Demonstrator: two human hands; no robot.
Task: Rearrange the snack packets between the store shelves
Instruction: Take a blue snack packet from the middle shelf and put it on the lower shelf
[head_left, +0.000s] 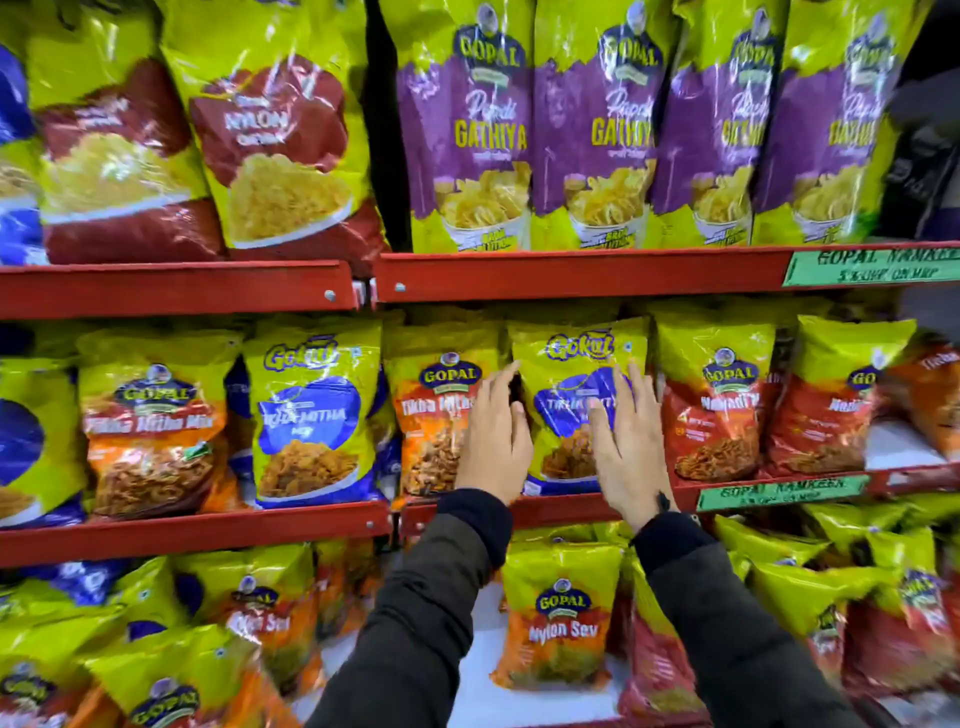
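Blue-and-yellow Gokul packet (571, 364) stood upright on middle shelf (571, 506), between orange Gopal packet (431, 410) and red packet (714, 405). Left hand (496, 431), right hand (626, 441) flanked it, fingers straight, gripping nothing.

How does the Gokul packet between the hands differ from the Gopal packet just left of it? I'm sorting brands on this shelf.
The Gokul packet has a blue panel and blue script logo; the Gopal Tikha Mitha packet has an orange panel and a dark oval badge. The Gokul packet stands in front, flanked by the left hand and right hand; the Gopal packet sits behind the left hand, partly hidden. Both have yellow-green tops and stand upright on the middle shelf.
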